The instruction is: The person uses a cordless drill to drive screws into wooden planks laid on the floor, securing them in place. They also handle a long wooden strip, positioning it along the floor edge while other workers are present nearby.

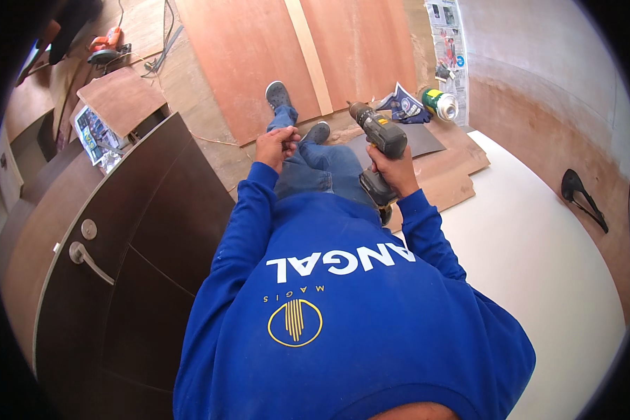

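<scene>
Cordless drill is gripped by its handle in the right hand, fingers wrapped fully around it, chuck pointed up and to the left over the knees. The left hand is held closed above the left knee; whether something small is pinched in it cannot be told. A dark door panel with a metal handle is positioned at the left. A white board lies at the right, and plywood sheets cover the floor ahead.

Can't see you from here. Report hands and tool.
Right hand gripping cordless drill. Left hand closed on something small, can't tell what. Dark door lying at left.
</scene>
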A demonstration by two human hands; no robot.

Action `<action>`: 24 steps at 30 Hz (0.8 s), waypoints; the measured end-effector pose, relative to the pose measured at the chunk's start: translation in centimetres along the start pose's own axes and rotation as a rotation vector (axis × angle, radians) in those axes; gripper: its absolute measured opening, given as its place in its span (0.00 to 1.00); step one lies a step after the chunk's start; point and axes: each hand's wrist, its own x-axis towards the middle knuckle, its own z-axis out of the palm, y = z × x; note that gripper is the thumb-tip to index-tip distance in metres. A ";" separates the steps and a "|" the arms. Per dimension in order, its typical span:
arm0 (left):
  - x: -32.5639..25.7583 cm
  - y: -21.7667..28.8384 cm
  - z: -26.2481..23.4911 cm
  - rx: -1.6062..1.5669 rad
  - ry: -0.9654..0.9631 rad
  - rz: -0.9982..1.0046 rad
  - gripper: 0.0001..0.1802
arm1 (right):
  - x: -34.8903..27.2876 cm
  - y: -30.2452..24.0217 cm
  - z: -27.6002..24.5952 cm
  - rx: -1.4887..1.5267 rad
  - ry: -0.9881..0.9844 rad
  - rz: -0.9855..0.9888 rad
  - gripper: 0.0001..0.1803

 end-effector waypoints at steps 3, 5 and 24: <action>0.4 0.9 -0.6 -0.043 -0.015 0.000 0.12 | 0.7 -1.7 0.3 -0.026 0.014 0.028 0.10; 0.5 1.2 -0.9 -0.063 -0.004 0.005 0.12 | 0.8 -2.7 0.5 0.000 -0.002 0.041 0.10; 13.0 -1.6 5.5 -0.534 -0.084 0.020 0.12 | 11.5 -3.0 1.2 -0.401 -0.304 0.043 0.13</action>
